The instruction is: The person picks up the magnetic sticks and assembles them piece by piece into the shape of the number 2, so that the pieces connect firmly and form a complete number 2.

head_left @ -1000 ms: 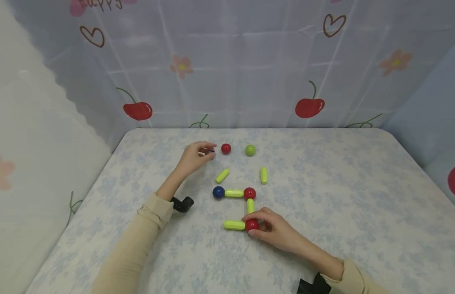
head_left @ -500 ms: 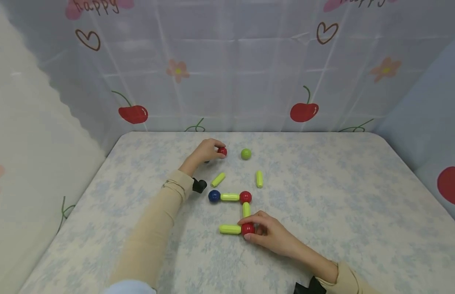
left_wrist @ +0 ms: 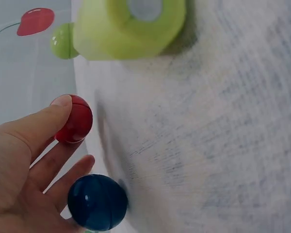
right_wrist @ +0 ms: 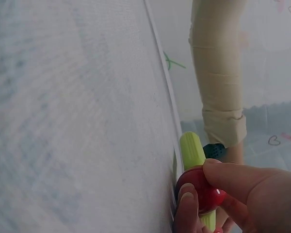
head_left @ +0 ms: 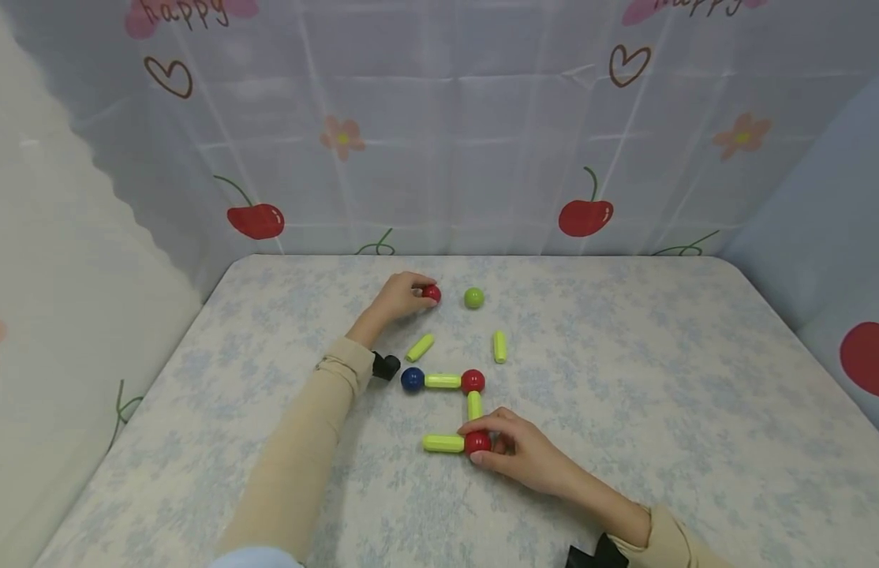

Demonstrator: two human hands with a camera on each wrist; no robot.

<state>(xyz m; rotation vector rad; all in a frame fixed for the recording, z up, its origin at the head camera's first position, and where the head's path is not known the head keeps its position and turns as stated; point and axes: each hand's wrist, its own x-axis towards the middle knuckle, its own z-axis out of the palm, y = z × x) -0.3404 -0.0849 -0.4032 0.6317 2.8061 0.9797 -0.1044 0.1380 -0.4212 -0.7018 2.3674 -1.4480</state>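
Note:
At the back of the table my left hand (head_left: 400, 296) pinches a loose red ball (head_left: 431, 294) between thumb and fingers. In the left wrist view a blue ball (left_wrist: 97, 202) lies by the lower fingers of that hand; in the head view the hand hides it. My right hand (head_left: 521, 450) grips another red ball (head_left: 477, 443), seen close in the right wrist view. Two yellow-green rods join this ball: one rod (head_left: 443, 443) points left, the other (head_left: 475, 405) runs back to a red ball (head_left: 473, 382). From there a rod (head_left: 443, 381) leads to a blue ball (head_left: 413, 379).
A green ball (head_left: 473, 297) sits right of the left hand. Two loose yellow-green rods, a slanted rod (head_left: 420, 347) and a straight rod (head_left: 499, 347), lie between the balls and the joined pieces. A patterned curtain (head_left: 439, 158) hangs behind the table (head_left: 660, 394).
My left hand has shifted right, from beside the loose red ball to pinching it. The right hand keeps its hold on the joined red ball. The head view has tilted slightly.

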